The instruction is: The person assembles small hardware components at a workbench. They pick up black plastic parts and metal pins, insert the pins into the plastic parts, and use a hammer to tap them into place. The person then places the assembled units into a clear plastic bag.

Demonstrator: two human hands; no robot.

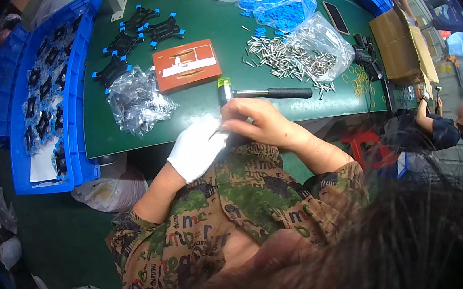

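Observation:
My left hand (199,148), in a white glove, meets my bare right hand (260,119) at the table's near edge. The fingers of both are curled together around something small; only a thin dark bit shows between them, too hidden to name. Just beyond my right hand lies a mallet (288,93) with a black grip and a yellow-green tipped head (224,82). A red box (189,81) sits behind it. To its left is a clear plastic bag (138,103) of small packets. Several black X-shaped frames with blue tips (166,31) lie farther back.
Metal pins (287,58) are heaped beside a bag of blue pieces (278,5) on the green table (206,121). A phone (335,17), rubber bands (358,81) and a cardboard box (397,45) are at the right. Blue crates (72,77) flank the left. Another person (441,129) sits far right.

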